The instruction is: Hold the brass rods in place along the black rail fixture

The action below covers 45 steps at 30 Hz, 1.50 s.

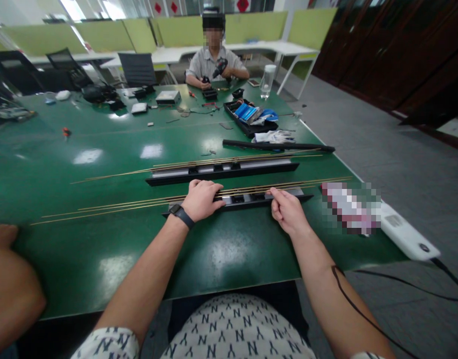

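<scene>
A long black channel [244, 205] with a light inner face and small black blocks lies on the table in front of me. Several thin brass-coloured rods [113, 206] run along it and stick out past both its ends. My left hand [203, 199], with a dark watch on the wrist, grips the channel's left part, fingers over the rods and thumb on the near side. Near the right part, my right hand [287, 210] is closed, with thumb and index finger pinching at one of the rods. Its other fingers are curled in.
Behind lies a second black channel [221, 175] with rods, then a black bar [277, 145], gloves [274, 136] and a tool case [244, 127]. Across the table, a person [216, 65] holds a power drill. A white device [406, 234] with a cable sits right; another person's arm [12, 289] is left.
</scene>
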{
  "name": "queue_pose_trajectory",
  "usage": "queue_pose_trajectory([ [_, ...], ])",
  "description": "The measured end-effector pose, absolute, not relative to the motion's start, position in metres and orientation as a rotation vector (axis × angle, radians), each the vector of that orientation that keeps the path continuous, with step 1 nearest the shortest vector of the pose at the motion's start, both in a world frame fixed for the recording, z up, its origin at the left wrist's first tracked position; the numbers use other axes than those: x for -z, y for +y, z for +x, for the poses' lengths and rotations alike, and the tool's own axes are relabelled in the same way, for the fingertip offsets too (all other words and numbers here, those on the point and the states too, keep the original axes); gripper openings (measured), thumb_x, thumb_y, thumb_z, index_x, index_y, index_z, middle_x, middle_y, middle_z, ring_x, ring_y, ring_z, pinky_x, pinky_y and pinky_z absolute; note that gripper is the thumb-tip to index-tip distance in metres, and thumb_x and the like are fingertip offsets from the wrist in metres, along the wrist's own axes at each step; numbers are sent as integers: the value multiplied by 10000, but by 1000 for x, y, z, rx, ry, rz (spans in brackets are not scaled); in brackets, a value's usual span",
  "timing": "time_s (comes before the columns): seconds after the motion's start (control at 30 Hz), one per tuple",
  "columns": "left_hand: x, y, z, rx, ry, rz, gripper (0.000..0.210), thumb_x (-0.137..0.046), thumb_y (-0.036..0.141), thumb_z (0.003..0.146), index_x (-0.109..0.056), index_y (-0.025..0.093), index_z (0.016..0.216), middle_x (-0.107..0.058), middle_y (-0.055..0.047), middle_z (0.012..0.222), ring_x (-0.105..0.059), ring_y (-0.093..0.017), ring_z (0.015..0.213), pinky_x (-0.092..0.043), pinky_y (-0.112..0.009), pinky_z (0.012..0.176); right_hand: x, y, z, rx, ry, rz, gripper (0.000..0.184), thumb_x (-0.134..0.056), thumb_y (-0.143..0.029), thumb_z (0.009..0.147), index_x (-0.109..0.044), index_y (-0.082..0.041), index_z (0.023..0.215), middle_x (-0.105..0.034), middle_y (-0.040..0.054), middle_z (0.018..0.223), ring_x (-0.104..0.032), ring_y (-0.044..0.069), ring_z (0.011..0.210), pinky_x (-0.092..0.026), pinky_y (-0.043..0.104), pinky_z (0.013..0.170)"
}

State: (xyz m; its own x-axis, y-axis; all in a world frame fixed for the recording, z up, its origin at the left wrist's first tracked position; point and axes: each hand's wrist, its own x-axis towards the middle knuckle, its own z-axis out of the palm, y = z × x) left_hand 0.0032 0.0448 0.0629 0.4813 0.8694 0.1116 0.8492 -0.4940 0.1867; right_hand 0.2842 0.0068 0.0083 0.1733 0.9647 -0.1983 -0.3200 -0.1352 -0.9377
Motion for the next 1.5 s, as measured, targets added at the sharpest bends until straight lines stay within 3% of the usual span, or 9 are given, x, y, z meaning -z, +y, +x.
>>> queue_pose_trajectory([
  [0.3,-65,48,19,-276,1467,2614,410,-778,413,876,-682,248,1239,-766,-73,1205,-682,-286,1164,-389,-469,1055,-10,6,284,-1310,-743,-1186,403,-863,-511,781,-699,-169,918,-514,-65,444,-316,49,288,-220,163,278],
  [0.57,-62,35,1,-396,1525,2614,572,-753,483,895,-615,222,1385,-716,-115,1311,-638,-308,1242,-383,-489,1092,-12,5,283,-1312,-742,-1184,405,-856,-510,787,-712,-155,922,-505,-69,440,-311,49,280,-212,170,277],
  [0.73,-56,23,-26,-496,1654,2575,524,-717,476,920,-633,223,1371,-711,-122,1311,-627,-323,1246,-383,-513,1099,-14,4,282,-1306,-733,-1191,401,-864,-499,782,-721,-151,922,-511,-66,443,-314,50,281,-208,175,280],
  [0.97,-44,22,-41,-509,1618,2540,392,-626,326,980,-630,225,1359,-707,-101,1336,-639,-293,1249,-418,-494,1084,-12,5,283,-1300,-736,-1181,392,-868,-490,782,-714,-159,926,-516,-64,443,-318,54,282,-207,176,276],
  [1.33,-48,30,-46,-514,1579,2498,519,-725,319,914,-613,174,1399,-729,-116,1279,-680,-300,1176,-509,-463,1061,-8,6,286,-1295,-754,-1183,375,-854,-484,808,-724,-157,937,-507,-64,437,-318,55,283,-213,173,277],
  [1.5,-50,31,-48,-439,1606,2486,462,-733,351,917,-656,179,1338,-739,-111,1268,-690,-305,1164,-519,-464,1049,-8,6,286,-1296,-758,-1182,370,-849,-487,811,-728,-159,933,-502,-67,434,-310,53,282,-210,172,277],
])
